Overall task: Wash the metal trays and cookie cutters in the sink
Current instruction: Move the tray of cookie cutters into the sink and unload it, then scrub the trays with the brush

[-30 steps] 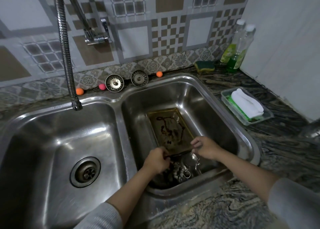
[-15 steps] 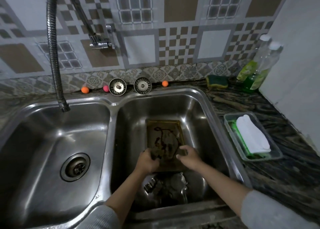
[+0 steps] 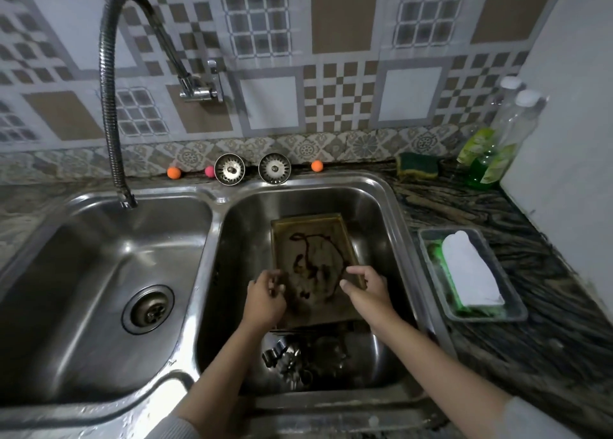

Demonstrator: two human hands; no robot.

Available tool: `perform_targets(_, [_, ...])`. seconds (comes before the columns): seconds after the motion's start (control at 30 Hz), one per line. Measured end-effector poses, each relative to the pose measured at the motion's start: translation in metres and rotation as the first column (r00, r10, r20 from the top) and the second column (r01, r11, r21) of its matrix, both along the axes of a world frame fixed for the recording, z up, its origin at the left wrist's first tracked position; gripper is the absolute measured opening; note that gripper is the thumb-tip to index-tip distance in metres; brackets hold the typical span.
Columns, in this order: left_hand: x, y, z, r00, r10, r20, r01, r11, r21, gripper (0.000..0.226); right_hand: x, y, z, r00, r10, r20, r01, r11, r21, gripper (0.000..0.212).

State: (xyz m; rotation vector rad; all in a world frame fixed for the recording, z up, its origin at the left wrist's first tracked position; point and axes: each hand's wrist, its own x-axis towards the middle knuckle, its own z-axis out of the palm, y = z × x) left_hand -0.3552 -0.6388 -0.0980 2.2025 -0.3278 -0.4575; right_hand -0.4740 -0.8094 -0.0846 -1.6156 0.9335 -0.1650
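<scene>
Steel double sink [image 3: 391, 200]: both hands have slid up the stained tray's [image 3: 311, 239] sides; left hand [image 3: 265, 294] and right hand [image 3: 368, 289] curl around its edges. Cookie cutters [image 3: 288, 360] wait at 6 o'clock; lifting looks next.

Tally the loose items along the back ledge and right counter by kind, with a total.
Orange balls: 2
Pink ball: 1
Sink strainers: 2
Green-and-yellow sponge: 1
Bottles of green liquid: 2
Clear plastic tray holding a white cloth: 1
Total: 9
</scene>
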Motion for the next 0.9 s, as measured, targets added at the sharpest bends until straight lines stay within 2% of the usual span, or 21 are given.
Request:
perform_targets(0.1, [-0.009, 0.004, 0.008, 1.0, 0.007, 0.0, -0.007, 0.987, -0.163, 0.028, -0.012, 0.003, 0.014, 0.998, -0.003, 0.069, 0.005, 1.0, -0.03, 0.019])
perform_targets(0.2, [-0.021, 0.006, 0.017, 0.999, 0.039, 0.033, -0.029, 0.965, -0.261, 0.031, -0.022, 0.008, 0.032, 0.996, 0.064, 0.065, -0.06, 0.996, -0.068, 0.019])
perform_targets(0.27, [-0.026, 0.008, 0.021, 0.998, 0.056, 0.033, -0.042, 0.947, -0.318, 0.032, -0.032, 0.005, 0.047, 0.99, 0.141, 0.027, -0.132, 0.969, -0.208, 0.021])
perform_targets(0.3, [-0.027, 0.009, 0.023, 0.998, 0.057, 0.017, -0.048, 0.941, -0.336, 0.032, -0.038, 0.0, 0.056, 0.987, 0.161, 0.013, -0.148, 0.931, -0.333, 0.024])
perform_targets(0.37, [-0.028, 0.011, 0.025, 0.999, 0.049, -0.019, -0.052, 0.93, -0.365, 0.031, -0.052, -0.016, 0.075, 0.994, 0.109, 0.02, -0.076, 0.803, -0.591, 0.031])
perform_targets(0.43, [-0.03, 0.014, 0.024, 0.998, 0.054, -0.028, -0.061, 0.921, -0.386, 0.032, -0.066, -0.041, 0.087, 0.999, -0.031, -0.028, -0.004, 0.6, -0.8, 0.036])
perform_targets(0.47, [-0.03, 0.015, 0.025, 0.998, 0.059, -0.034, -0.068, 0.915, -0.398, 0.032, -0.072, -0.055, 0.09, 0.987, -0.117, -0.112, -0.033, 0.533, -0.845, 0.04])
perform_targets(0.5, [-0.031, 0.016, 0.026, 0.997, 0.064, -0.047, -0.078, 0.908, -0.412, 0.032, -0.076, -0.066, 0.092, 0.956, -0.191, -0.221, -0.09, 0.529, -0.844, 0.044])
perform_targets(0.57, [-0.032, 0.016, 0.029, 0.995, 0.072, -0.073, -0.097, 0.896, -0.434, 0.032, -0.08, -0.081, 0.093, 0.882, -0.24, -0.405, -0.163, 0.652, -0.741, 0.051])
perform_targets(0.63, [-0.033, 0.016, 0.032, 0.993, 0.069, -0.091, -0.103, 0.888, -0.448, 0.034, -0.082, -0.09, 0.087, 0.849, -0.219, -0.481, -0.193, 0.719, -0.668, 0.056])
perform_targets(0.73, [-0.033, 0.015, 0.037, 0.991, 0.067, -0.112, -0.112, 0.88, -0.462, 0.035, -0.083, -0.103, 0.081, 0.862, -0.191, -0.469, -0.191, 0.735, -0.65, 0.064])
perform_targets(0.83, [-0.032, 0.015, 0.039, 0.99, 0.074, -0.119, -0.121, 0.875, -0.469, 0.035, -0.084, -0.111, 0.086, 0.902, -0.138, -0.408, -0.141, 0.801, -0.582, 0.072])
perform_targets(0.9, [-0.029, 0.015, 0.041, 0.991, 0.072, -0.114, -0.118, 0.874, -0.471, 0.035, -0.086, -0.112, 0.092, 0.933, -0.119, -0.34, -0.112, 0.802, -0.587, 0.073])
